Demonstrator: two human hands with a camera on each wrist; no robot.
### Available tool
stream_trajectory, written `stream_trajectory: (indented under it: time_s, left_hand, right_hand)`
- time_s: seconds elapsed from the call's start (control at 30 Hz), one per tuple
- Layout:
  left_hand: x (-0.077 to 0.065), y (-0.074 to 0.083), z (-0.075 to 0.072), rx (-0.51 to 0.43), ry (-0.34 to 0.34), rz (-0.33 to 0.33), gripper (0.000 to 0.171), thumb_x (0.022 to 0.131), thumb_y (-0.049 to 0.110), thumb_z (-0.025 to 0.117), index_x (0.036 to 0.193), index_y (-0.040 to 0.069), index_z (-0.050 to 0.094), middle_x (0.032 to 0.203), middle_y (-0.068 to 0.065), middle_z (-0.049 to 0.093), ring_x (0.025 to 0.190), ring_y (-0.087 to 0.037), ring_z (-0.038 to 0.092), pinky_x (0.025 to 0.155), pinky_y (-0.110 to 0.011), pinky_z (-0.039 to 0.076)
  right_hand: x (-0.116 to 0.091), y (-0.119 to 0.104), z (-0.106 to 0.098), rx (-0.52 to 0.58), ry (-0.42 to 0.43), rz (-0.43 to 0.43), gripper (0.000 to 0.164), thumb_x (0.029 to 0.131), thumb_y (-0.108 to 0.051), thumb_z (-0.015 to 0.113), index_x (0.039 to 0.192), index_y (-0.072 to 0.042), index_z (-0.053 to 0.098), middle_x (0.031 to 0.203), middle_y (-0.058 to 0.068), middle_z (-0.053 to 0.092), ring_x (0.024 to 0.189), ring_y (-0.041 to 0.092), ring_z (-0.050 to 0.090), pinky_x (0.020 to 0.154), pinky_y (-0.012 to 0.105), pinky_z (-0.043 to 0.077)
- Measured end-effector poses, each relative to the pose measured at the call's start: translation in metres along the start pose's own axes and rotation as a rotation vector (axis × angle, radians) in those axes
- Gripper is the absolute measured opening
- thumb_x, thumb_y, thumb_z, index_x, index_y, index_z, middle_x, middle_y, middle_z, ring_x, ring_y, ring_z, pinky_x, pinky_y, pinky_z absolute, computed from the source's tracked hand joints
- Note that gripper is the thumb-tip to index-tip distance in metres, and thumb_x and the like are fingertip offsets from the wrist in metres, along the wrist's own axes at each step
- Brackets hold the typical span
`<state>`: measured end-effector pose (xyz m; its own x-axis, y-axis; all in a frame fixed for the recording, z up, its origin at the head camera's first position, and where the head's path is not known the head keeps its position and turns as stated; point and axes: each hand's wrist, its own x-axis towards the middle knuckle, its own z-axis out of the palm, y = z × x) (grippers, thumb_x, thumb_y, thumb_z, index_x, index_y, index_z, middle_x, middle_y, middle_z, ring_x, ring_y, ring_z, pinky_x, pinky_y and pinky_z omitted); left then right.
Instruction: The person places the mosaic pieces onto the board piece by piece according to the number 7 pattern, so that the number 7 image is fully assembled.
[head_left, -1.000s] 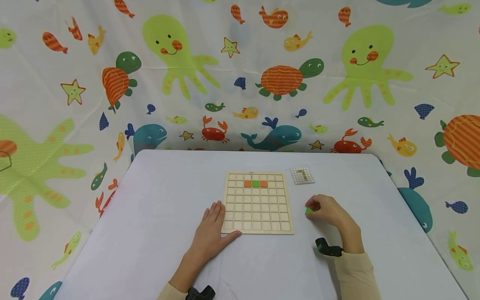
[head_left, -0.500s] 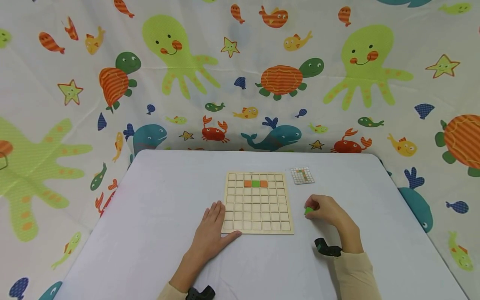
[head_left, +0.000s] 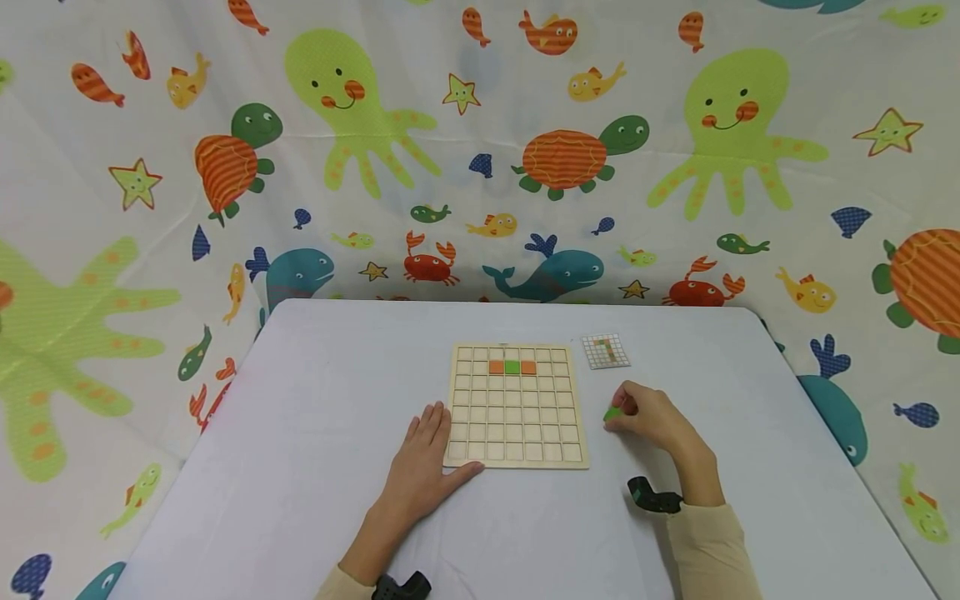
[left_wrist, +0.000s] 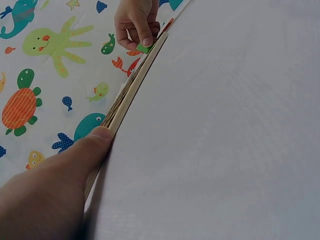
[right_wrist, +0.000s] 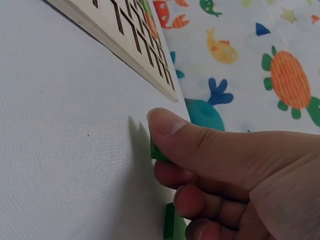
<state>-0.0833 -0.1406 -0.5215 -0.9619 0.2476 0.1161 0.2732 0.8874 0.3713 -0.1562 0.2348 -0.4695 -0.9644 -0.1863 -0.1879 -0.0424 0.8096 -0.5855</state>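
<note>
My right hand (head_left: pixel 651 417), to the right of the board, pinches a small green square tile (head_left: pixel 612 413) between thumb and fingers. In the right wrist view that tile (right_wrist: pixel 157 151) shows under the thumb, and a second green piece (right_wrist: pixel 172 222) appears by the lower fingers. The wooden grid board (head_left: pixel 517 465) has an orange tile (head_left: pixel 497 367), a green tile (head_left: pixel 512 367) and another orange tile (head_left: pixel 528 367) side by side in its second row. My left hand (head_left: pixel 423 467) lies with straight fingers at the board's near left corner, thumb along the front edge.
A small card (head_left: pixel 606 352) printed with a grid and a coloured pattern lies right of the board's far corner. The table (head_left: pixel 337 358) has a white cover. Behind it hangs a curtain (head_left: pixel 450 167) with sea animals.
My right hand has shifted slightly left and away from me with the green tile, closer to the board. The left hand and the board stay put.
</note>
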Motion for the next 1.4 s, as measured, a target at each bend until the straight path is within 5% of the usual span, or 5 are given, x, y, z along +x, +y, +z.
stream_trajectory:
  time_s: [0.6, 1.4]
  left_hand:
    - [0.0, 0.001, -0.001, 0.004, -0.003, -0.003, 0.102, 0.088, 0.071, 0.058, 0.153, -0.004, 0.034, 0.163, -0.02, 0.028, 0.155, -0.033, 0.023, 0.127, -0.049, 0.02]
    - [0.0, 0.001, 0.0, 0.002, -0.001, -0.003, 0.102, 0.088, 0.07, 0.058, 0.154, -0.003, 0.034, 0.164, -0.019, 0.028, 0.155, -0.032, 0.023, 0.127, -0.048, 0.02]
  right_hand:
    - [0.006, -0.007, 0.001, 0.024, 0.058, -0.044, 0.019, 0.091, -0.014, 0.074, 0.107, -0.01, 0.064, 0.09, 0.005, 0.068, 0.081, 0.017, 0.058, 0.075, 0.032, 0.051]
    - [0.03, -0.028, 0.014, 0.072, 0.109, -0.152, 0.023, 0.093, -0.008, 0.069, 0.116, -0.005, 0.067, 0.095, 0.008, 0.068, 0.083, 0.018, 0.06, 0.073, 0.028, 0.053]
